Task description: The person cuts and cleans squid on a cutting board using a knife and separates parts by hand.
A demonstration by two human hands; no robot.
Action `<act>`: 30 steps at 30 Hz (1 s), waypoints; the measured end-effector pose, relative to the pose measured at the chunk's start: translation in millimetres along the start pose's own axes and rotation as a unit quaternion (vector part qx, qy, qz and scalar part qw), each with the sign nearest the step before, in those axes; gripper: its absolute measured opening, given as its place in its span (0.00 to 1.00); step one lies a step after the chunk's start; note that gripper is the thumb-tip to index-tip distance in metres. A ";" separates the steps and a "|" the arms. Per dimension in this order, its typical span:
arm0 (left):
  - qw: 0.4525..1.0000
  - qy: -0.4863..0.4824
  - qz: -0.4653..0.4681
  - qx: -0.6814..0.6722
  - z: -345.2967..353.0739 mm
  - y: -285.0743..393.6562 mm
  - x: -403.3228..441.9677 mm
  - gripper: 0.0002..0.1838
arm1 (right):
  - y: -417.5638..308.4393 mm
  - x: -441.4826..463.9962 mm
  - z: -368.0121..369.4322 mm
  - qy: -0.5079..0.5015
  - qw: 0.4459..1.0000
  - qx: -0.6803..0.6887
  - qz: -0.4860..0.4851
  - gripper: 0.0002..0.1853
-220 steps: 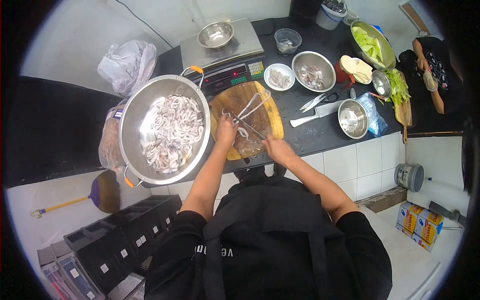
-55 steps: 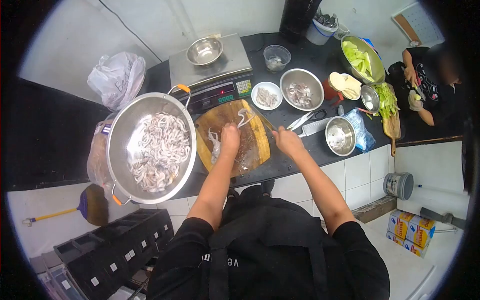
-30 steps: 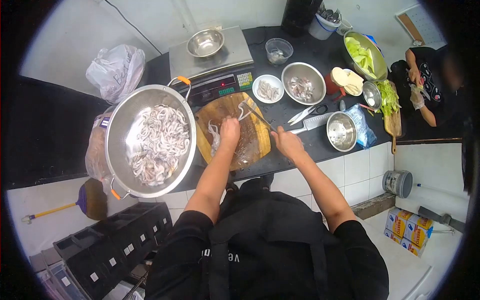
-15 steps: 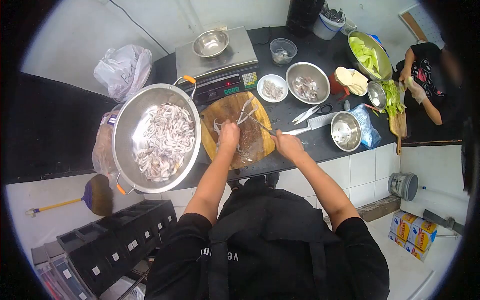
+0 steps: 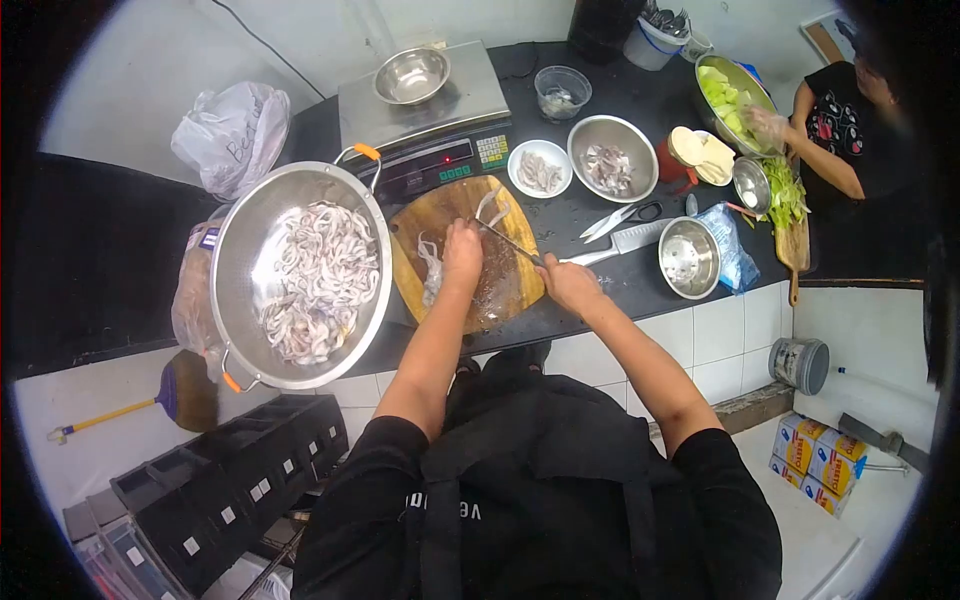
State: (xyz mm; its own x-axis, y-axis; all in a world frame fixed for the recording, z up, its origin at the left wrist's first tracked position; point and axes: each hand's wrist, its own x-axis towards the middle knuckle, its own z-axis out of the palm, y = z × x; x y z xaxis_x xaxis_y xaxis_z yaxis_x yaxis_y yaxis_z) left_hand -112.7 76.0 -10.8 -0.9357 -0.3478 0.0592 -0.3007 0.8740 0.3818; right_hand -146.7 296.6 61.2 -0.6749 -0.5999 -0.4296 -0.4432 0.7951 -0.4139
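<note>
On the wooden cutting board my left hand is closed on a piece of squid, whose pale tentacles stick out past the fingertips. My right hand grips a knife by its handle; the thin blade slants across the board to the squid at my left fingers. Left of that hand, another squid piece lies flat on the wood. A big steel colander with orange-tipped handles, holding a heap of squid tentacles, stands just left of the board.
Behind the board are a digital scale, a white bowl and a steel bowl with squid pieces. Scissors, a wide knife and a small steel bowl lie right. A co-worker reaches toward a vegetable bowl.
The knife has shifted so its blade meets the squid at my left fingers. More of the squid piece at left shows. The co-worker's gloved hand has moved from the chopping board up to the vegetable bowl.
</note>
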 end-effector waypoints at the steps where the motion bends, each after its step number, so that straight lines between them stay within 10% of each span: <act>1: 1.000 -0.002 -0.001 0.000 1.9 -0.9 0.4 0.10 | -0.9 -1.0 -1.3 -0.003 1.000 0.002 0.005 0.21; 22: 0.998 0.066 0.010 0.002 13.2 -24.4 15.2 0.07 | 10.8 9.2 26.0 -0.009 0.996 0.077 0.047 0.23; 26: 0.993 0.034 -0.014 -0.116 -16.5 -37.9 12.1 0.08 | 8.7 -2.5 -9.8 0.050 0.997 0.040 0.036 0.22; 28: 0.910 -0.051 -0.227 -0.344 -35.2 -37.5 15.7 0.06 | 18.9 19.9 -1.2 0.112 0.993 0.040 0.009 0.20; 30: 0.871 -0.034 -0.219 -0.438 -32.5 -51.9 13.6 0.07 | 21.8 39.4 1.5 0.141 0.989 -0.033 0.011 0.18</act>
State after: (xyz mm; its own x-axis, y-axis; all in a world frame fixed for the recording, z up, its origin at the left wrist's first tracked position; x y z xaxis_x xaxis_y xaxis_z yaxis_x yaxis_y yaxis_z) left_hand -103.8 14.8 0.2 -0.7842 -0.5354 -0.3136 -0.4037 0.0564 0.9132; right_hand -182.1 290.3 34.0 -0.8188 -0.5404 -0.1939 -0.4569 0.8178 -0.3499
